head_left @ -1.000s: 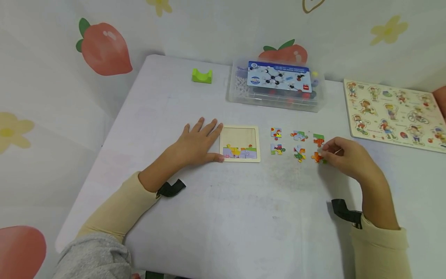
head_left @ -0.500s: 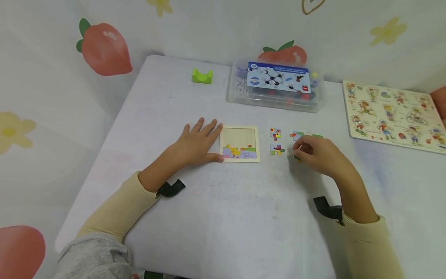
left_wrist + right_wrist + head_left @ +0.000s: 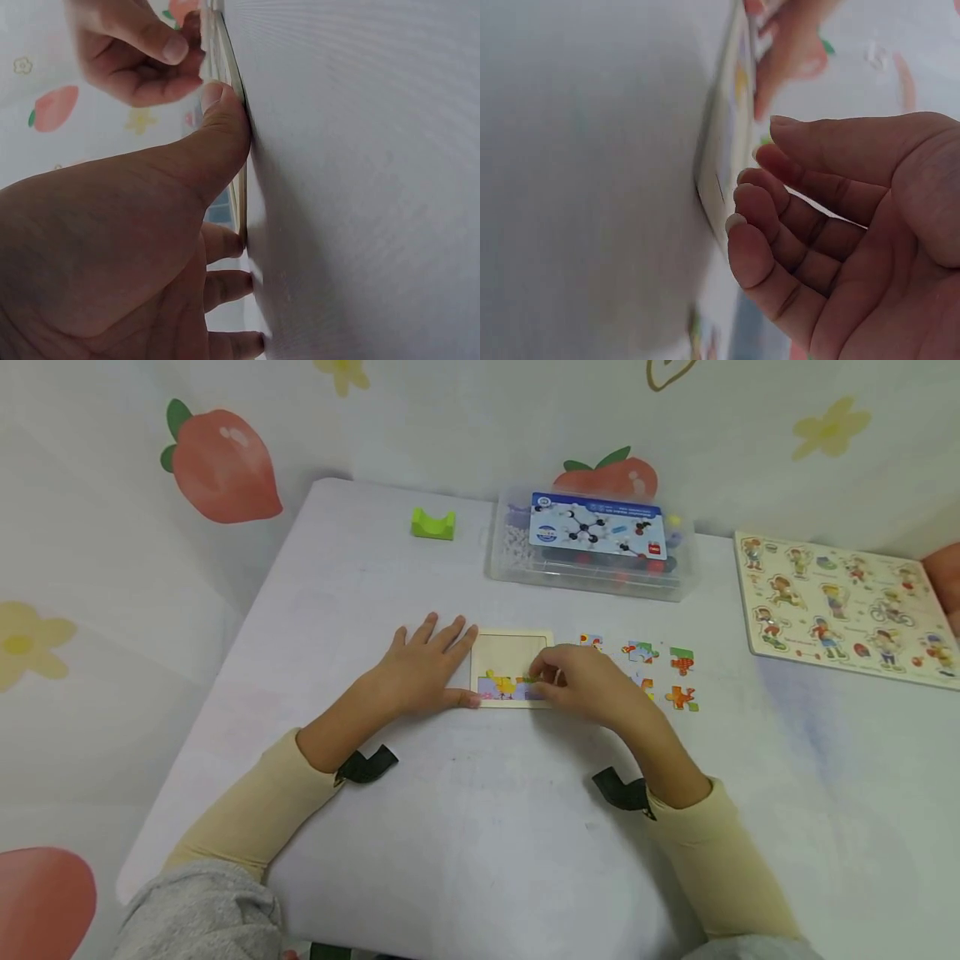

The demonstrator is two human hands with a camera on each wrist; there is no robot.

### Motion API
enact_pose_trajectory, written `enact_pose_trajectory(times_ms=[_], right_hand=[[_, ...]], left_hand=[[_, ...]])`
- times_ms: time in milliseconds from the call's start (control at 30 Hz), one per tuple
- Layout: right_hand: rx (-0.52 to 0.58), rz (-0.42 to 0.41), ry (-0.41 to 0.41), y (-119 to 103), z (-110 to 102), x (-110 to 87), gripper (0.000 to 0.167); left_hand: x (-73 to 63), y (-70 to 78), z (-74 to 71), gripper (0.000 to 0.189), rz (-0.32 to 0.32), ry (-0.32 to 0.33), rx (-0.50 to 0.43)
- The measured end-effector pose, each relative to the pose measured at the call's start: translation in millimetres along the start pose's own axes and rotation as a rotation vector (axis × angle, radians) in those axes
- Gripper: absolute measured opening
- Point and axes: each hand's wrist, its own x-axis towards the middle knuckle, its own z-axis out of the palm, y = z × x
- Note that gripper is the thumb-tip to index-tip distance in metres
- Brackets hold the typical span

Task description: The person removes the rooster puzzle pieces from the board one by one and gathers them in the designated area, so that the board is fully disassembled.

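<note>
My left hand [image 3: 423, 672] lies spread on the table, its thumb and fingertips against the left edge of a small wooden puzzle tray [image 3: 512, 704]. Joined purple and yellow jigsaw pieces [image 3: 504, 686] fill the tray's bottom row; bare wood shows above them. Over the tray's lower right corner is my right hand [image 3: 585, 685], with thumb and index fingertips close together. In the right wrist view its fingers [image 3: 754, 255] are loosely curled, and no piece shows between them. Loose puzzle pieces, an orange one [image 3: 682, 697] and a green and red one [image 3: 682, 661] among them, lie to the right, partly hidden by that hand.
Behind the tray stands a clear plastic box [image 3: 585, 578] with a molecule label. Left of it is a lime green cradle-shaped block [image 3: 433, 524]. A wooden board with children figures [image 3: 847, 606] lies at the right. A printed cloth hangs behind the table.
My right hand has moved left from the farthest loose pieces to over the tray's right side, uncovering the orange piece. My left hand has stayed at the tray's left edge.
</note>
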Motion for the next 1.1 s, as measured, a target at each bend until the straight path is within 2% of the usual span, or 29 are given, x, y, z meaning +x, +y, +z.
enact_pose_trajectory(times_ms=[200,400,533,1100], right_hand=[[-0.008,-0.065,-0.004,-17.9,18.9,17.0,0.017],[0.033,0.006,-0.007,-28.2,26.7,25.7,0.021],[0.035,0.041,-0.014,-30.1,27.9,27.0,0.026],[0.126,0.006,-0.017,-26.7,30.9,29.1,0.027]], left_hand=[[-0.1,-1.0,0.1,0.103,0.013,0.012,0.008],[0.3,-1.1,1.1,0.102,0.016,0.015,0.015],[0.8,-0.8,1.2,0.103,0.011,0.012,0.012],[0.4,-0.9,0.6,0.102,0.005,-0.002,0.006]])
